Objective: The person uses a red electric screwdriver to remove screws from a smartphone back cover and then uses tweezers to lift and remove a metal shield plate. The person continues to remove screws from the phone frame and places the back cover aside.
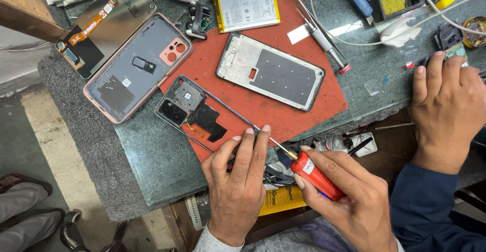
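My left hand (237, 178) presses its fingertips on the near end of a thin phone frame (190, 108) with a black camera module, lying on a red mat (243, 105). My right hand (349, 201) grips a red-handled screwdriver (314, 175); its thin shaft points up-left, and the tip meets the frame beside my left fingertips. A silver mid-frame plate (271, 72) lies further back on the mat.
A pink back cover (136, 67), a display panel (104, 27) and a battery (246, 6) lie at the back. A silver driver (324, 39) and white cables (354, 42) are at the right. Another person's hand (445, 105), in a dark blue sleeve, rests on the table's right edge.
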